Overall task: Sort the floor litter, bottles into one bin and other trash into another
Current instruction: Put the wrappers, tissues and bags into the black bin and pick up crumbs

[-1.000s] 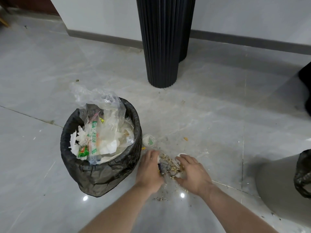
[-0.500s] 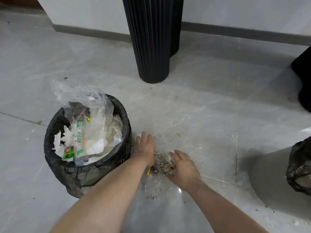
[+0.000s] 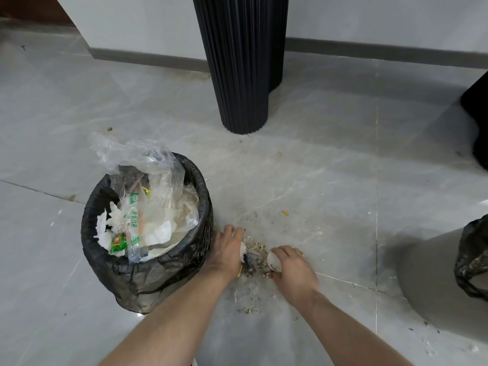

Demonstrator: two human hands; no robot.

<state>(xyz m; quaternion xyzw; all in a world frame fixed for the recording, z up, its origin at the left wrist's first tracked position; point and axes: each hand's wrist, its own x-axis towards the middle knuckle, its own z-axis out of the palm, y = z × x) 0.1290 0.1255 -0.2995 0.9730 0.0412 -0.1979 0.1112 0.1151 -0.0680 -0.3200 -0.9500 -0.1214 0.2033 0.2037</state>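
Observation:
A small pile of crumbs and scraps [image 3: 255, 251] lies on the grey floor tiles, with a dark battery [image 3: 248, 260] in it. My left hand [image 3: 226, 249] rests on the floor at the pile's left side, fingers nearly straight, a white fragment [image 3: 242, 250] against its palm. My right hand [image 3: 293, 270] is at the pile's right side, fingers curled over a white shell piece [image 3: 273, 261]. Just left of my left hand stands a bin lined with a black bag [image 3: 148, 281], full of clear plastic, tissue and wrappers.
A second black-bagged bin [image 3: 472, 260] shows at the right edge. A fluted black column [image 3: 240, 75] rises behind the pile. Loose crumbs [image 3: 250, 309] and an orange scrap [image 3: 285, 213] dot the floor. A dark object [image 3: 478, 122] sits at far right.
Both hands stay at the pile. My left hand has shifted slightly to the pile's left edge, and my right hand has curled more over the white shell piece. The camera moved a little.

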